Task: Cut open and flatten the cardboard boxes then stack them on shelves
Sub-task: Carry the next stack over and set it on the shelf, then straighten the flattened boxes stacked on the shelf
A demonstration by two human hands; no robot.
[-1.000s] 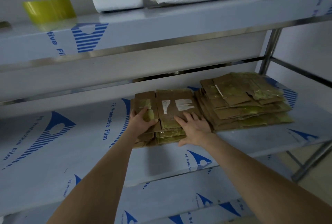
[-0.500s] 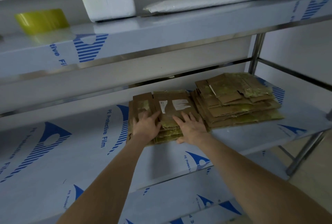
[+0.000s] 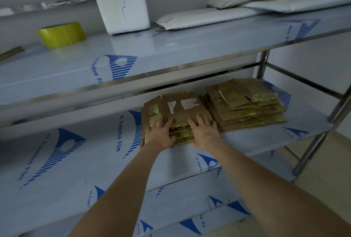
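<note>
Mid shelf [image 3: 76,160]: metal, covered in white film with blue print; spans the centre of the frame.

Left stack [image 3: 182,107]: flattened brown cardboard, centre of frame, lying on the mid shelf near its front edge. The top sheet bears torn white labels [image 3: 190,103] and patches of yellowish tape.

Right stack [image 3: 245,107]: flattened cardboard, taller and more ragged, centre right, just beside the left stack on the same shelf.

Left hand [image 3: 160,136]: flat, fingers straight and slightly apart, resting on the near left corner of the left stack. It clasps nothing.

Right hand [image 3: 206,134]: flat, fingers straight and spread, palm down on the near right part of the left stack, thumb at the front edge. It clasps nothing.

Top shelf [image 3: 171,50]: same film, upper half of the frame.

Tape [image 3: 61,34]: yellow roll lying flat, upper left, on the top shelf.

White box [image 3: 121,6]: upright, top centre, on the top shelf.

Mailers [image 3: 199,17]: pale padded envelopes, overlapping, upper right of the top shelf.

Post [image 3: 263,65]: steel upright, right of centre, behind the right stack.

Low shelf [image 3: 171,208]: filmed edge, bottom of frame, between the forearms.
</note>
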